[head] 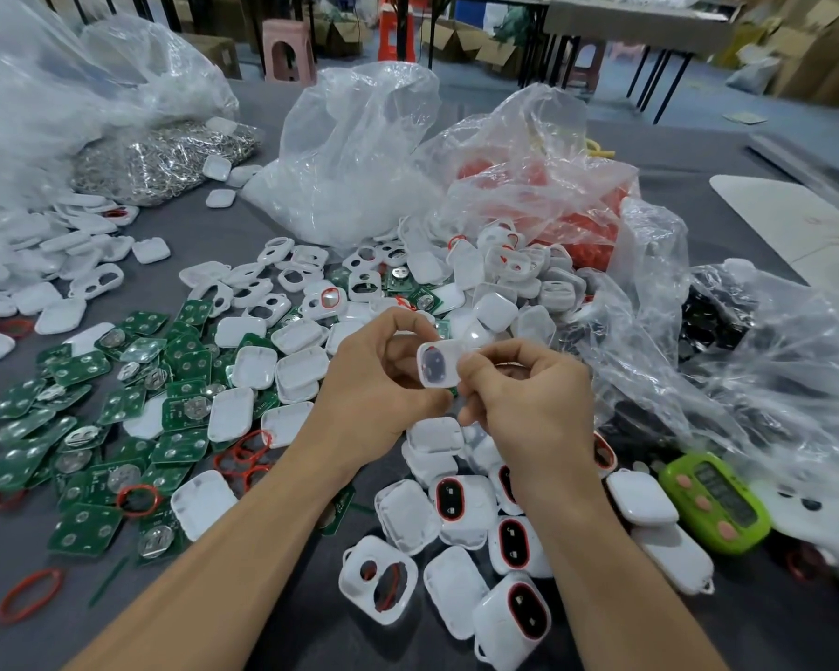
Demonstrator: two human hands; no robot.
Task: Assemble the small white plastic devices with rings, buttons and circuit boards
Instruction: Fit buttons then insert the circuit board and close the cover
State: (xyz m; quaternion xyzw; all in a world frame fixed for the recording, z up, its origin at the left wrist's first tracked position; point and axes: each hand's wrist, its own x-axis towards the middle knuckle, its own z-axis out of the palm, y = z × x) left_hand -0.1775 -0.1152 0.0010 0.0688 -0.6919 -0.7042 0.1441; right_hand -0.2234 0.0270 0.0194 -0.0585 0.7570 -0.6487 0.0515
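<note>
Both hands hold one small white plastic shell (438, 364) above the table's middle; a dark button pad shows inside it. My left hand (376, 385) grips its left side with curled fingers. My right hand (529, 399) pinches its right edge. Green circuit boards (88, 428) lie scattered at the left. Red rings (29, 595) lie among them and at the near left. Empty white shells (291, 365) cover the middle. Assembled devices with red-ringed black buttons (461, 506) sit below my hands.
Clear plastic bags (359, 152) stand behind the pile; one holds red parts (587, 230), another at the right holds black parts (713, 312). A bag of metal pieces (161, 157) is at the back left. A green handheld counter (713, 501) lies at the right on the grey table (243, 230).
</note>
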